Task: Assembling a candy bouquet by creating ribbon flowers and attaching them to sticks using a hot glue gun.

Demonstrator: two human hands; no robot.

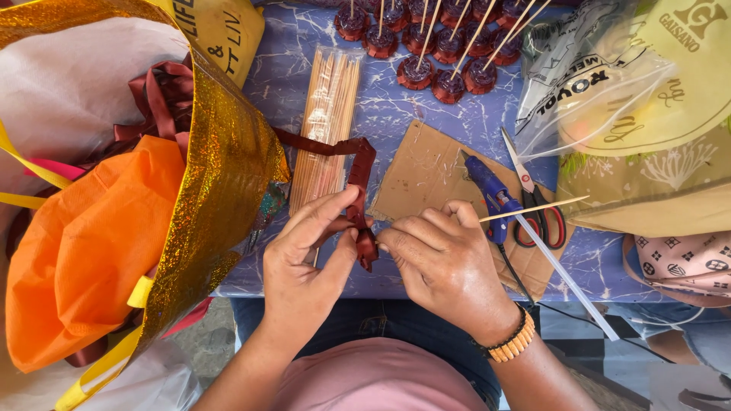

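Near the table's edge, the left hand pinches a dark red ribbon that trails far-left toward one gold bag. The right hand grips one wooden skewer, long axis pointing right. Beyond lie one blue glue gun and one pair of scissors.

bare tabletop ahead; glue gun and scissors crowd the right.

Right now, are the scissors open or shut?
Shut: the scissors lie flat on the cardboard, with blades together and red handles side by side.
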